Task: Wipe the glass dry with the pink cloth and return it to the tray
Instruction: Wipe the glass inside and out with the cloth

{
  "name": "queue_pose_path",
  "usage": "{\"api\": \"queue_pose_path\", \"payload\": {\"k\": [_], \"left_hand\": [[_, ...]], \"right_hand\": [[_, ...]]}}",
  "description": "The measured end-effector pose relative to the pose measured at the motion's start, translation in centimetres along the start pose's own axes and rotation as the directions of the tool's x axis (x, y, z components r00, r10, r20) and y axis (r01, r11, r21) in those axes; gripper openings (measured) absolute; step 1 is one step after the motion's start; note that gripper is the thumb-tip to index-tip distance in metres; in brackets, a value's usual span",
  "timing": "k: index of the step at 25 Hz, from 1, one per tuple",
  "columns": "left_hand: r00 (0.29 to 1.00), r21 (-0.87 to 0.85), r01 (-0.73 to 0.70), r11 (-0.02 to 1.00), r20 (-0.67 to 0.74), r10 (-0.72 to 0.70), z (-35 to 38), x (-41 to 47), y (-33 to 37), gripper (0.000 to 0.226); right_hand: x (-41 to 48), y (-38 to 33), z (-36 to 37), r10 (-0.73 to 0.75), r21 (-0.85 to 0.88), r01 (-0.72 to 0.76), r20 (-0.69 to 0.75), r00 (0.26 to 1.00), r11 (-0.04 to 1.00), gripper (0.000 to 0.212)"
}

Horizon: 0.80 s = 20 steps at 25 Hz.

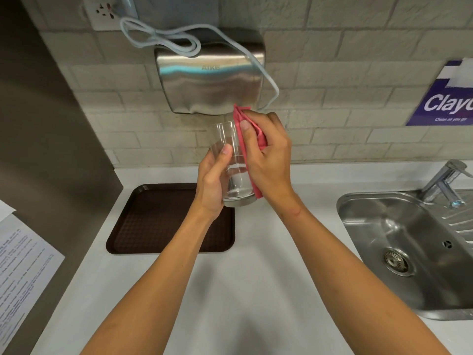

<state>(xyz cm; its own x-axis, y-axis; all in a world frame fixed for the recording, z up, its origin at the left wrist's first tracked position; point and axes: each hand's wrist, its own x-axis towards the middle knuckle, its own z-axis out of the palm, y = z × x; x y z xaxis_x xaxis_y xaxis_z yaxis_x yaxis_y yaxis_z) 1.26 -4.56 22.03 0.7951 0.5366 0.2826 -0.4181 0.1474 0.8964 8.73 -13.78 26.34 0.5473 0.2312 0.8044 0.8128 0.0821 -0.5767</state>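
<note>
1. Left hand (213, 180): fingers wrapped around the lower part of the glass (231, 162), which is held in the air above the counter (243, 278).
2. Right hand (266, 155): closed, pressing the pink cloth (252, 147) against the glass's right side.
3. Brown tray (153, 221): on the counter below the glass.
4. Sink (399, 242): at right.

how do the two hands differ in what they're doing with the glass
The left hand grips the glass bare, around its lower part; the right hand touches it only through the pink cloth. The left steadies, the right presses cloth along the side. Both are raised above the brown tray.
</note>
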Motion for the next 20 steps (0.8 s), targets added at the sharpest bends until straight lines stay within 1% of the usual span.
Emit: {"api": "queue_pose_path", "payload": {"k": [3,5,7,8,11,13,16,18,20], "left_hand": [[1.000,0.005,-0.006,1.000,-0.004,0.006,0.0,0.1,0.4,0.055],[1.000,-0.026,0.004,1.000,-0.007,-0.004,0.0,0.0,0.4,0.056],[1.000,-0.064,0.016,0.998,-0.019,-0.017,0.0,-0.2,0.4,0.059],[0.999,-0.086,0.022,0.996,-0.027,-0.025,0.0,-0.3,0.3,0.061],[0.998,-0.144,0.030,0.989,-0.057,-0.039,-0.2,-0.3,0.6,0.062],[0.995,-0.141,0.030,0.989,-0.087,-0.043,-0.5,-0.2,0.8,0.055],[0.994,-0.124,0.058,0.991,-0.090,-0.069,-0.8,0.0,1.1,0.044],[0.994,-0.092,0.061,0.994,-0.082,-0.068,-0.7,0.0,1.1,0.043],[0.994,-0.067,0.055,0.996,-0.087,-0.061,-0.5,0.3,1.1,0.049]], "right_hand": [[-0.5,-0.1,0.3,-0.059,-0.049,0.060,0.035,0.998,0.997,0.025],[-0.3,0.1,0.4,-0.013,-0.021,0.013,0.004,1.000,1.000,0.024],[-0.1,0.3,0.3,0.094,0.057,-0.093,-0.013,0.995,0.994,0.025],[-0.2,0.5,0.2,0.125,0.086,-0.124,-0.006,0.992,0.989,0.026],[-1.7,0.7,-0.2,0.106,0.091,-0.109,0.044,0.993,0.990,0.027],[-3.7,0.9,-0.5,0.059,0.062,-0.065,0.088,0.994,0.996,0.027],[-6.0,1.3,-0.8,0.006,0.038,-0.011,0.124,0.992,0.999,0.028],[-5.7,1.5,-0.7,0.037,0.050,-0.044,0.127,0.991,0.998,0.028],[-4.5,1.6,-0.6,0.106,0.099,-0.119,0.123,0.987,0.988,0.028]]}}
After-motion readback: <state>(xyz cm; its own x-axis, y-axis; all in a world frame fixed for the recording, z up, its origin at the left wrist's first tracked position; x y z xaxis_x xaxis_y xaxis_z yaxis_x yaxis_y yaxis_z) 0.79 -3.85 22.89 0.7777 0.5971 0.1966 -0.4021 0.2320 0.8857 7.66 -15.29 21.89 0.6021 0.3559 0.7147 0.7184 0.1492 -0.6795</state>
